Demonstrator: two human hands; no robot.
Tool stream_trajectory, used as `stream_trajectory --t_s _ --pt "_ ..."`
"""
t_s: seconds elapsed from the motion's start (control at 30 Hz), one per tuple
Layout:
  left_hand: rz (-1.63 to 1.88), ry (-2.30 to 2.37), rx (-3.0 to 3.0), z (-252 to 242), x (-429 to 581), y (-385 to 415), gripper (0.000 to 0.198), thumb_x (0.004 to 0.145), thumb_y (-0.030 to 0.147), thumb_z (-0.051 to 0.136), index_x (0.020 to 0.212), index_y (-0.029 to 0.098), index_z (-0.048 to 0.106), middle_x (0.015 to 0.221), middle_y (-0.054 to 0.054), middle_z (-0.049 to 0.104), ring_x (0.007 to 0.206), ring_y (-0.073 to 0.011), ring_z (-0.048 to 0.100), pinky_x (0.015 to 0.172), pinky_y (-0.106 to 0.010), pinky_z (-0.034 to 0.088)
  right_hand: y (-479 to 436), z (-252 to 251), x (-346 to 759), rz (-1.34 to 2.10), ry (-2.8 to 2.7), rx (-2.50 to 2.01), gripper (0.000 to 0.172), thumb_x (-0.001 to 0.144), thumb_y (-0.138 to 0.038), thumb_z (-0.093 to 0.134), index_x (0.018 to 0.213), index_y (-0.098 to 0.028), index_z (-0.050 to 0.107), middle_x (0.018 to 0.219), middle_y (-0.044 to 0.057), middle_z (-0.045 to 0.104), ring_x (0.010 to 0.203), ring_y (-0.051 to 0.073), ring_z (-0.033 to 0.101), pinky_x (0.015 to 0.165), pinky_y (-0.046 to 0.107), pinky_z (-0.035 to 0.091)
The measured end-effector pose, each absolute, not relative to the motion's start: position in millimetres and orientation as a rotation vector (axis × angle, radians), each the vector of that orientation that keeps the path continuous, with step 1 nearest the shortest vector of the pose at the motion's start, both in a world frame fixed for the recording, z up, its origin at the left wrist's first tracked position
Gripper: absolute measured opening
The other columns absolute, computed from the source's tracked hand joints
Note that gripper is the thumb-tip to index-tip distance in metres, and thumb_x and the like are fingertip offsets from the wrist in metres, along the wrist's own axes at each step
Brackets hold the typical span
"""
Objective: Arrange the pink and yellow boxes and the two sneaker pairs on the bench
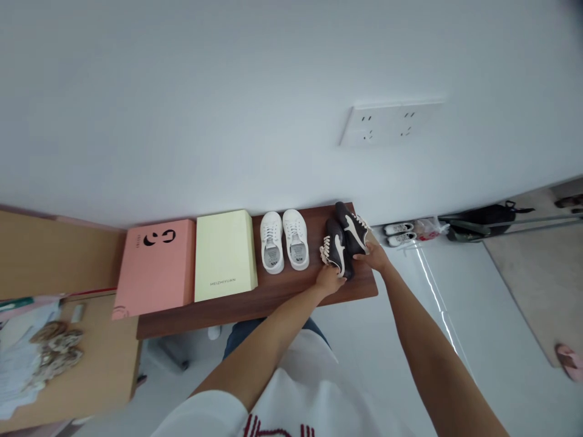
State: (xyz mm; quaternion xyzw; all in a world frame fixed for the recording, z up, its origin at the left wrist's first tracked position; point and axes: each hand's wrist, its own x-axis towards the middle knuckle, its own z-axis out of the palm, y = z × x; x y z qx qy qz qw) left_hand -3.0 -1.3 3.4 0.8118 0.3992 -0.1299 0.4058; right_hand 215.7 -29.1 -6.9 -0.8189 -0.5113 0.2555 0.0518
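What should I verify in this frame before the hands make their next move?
1. Left hand on the nearer dark sneaker: ok.
2. Right hand on the farther dark sneaker: ok.
3. Firmness of either hand's hold: cannot tell; the fingers are only partly visible.
4. White sneakers apart from the dark pair on the wooden shelf: ok.
5. Pale yellow box lying flat on the shelf: ok.
6. Pink box fully on the shelf: not ok; its left end appears to extend past the shelf's end.
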Motion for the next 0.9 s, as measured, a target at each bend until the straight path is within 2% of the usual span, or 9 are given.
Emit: stream_trajectory --t_s 0.17,0.27,0.47,0.63,0.9 --pt "-0.306 0.957 2.189 26.7 -12.0 16.0 0.025 0.096 0.041 0.055 0.104 0.021 0.068 0.105 -0.008 0.075 0.107 -0.0254 0.069 0.093 -0.034 0.050 -24.8 16.9 207.3 0.558 -1.821 -2.565 0.032 0.086 -0.046 0.074 0.102 -0.019 0.072 0.103 0.013 0.074 0.105 0.030 0.063 0.089 0.036 0.042" --pt "-0.295 0.929 2.267 41.7 -10.8 28.8 0.029 0.097 0.042 0.052 0.108 0.021 0.068 0.104 -0.009 0.075 0.108 -0.0275 0.070 0.095 -0.036 0.050 -27.2 30.5 202.1 0.427 -1.981 -2.528 0.029 0.089 -0.047 0.070 0.102 -0.021 0.073 0.106 0.012 0.074 0.107 0.031 0.060 0.095 0.039 0.037" --pt "-0.376 0.952 2.322 57.7 4.5 54.5 0.032 0.100 0.035 0.048 0.119 0.017 0.066 0.109 -0.014 0.074 0.110 -0.0298 0.070 0.094 -0.039 0.051 -26.3 37.0 190.8 0.394 -2.190 -2.506 0.026 0.091 -0.042 0.067 0.098 -0.018 0.073 0.109 0.013 0.074 0.106 0.030 0.058 0.097 0.039 0.031" --pt "-0.395 0.883 2.375 55.8 14.5 68.1 0.029 0.099 0.025 0.049 0.117 0.013 0.069 0.109 -0.017 0.074 0.113 -0.0308 0.068 0.100 -0.042 0.049 -18.0 29.8 180.2 0.401 -2.244 -2.506 0.023 0.089 -0.037 0.069 0.102 -0.018 0.071 0.111 0.014 0.073 0.108 0.030 0.056 0.098 0.040 0.029" --pt "-0.451 0.916 2.293 46.0 31.0 64.3 0.030 0.098 0.021 0.051 0.121 0.016 0.069 0.117 -0.018 0.072 0.117 -0.0304 0.066 0.104 -0.043 0.047 -9.4 23.9 178.7 0.449 -2.228 -2.483 0.021 0.090 -0.036 0.066 0.099 -0.018 0.072 0.110 0.015 0.072 0.107 0.031 0.056 0.095 0.040 0.028"
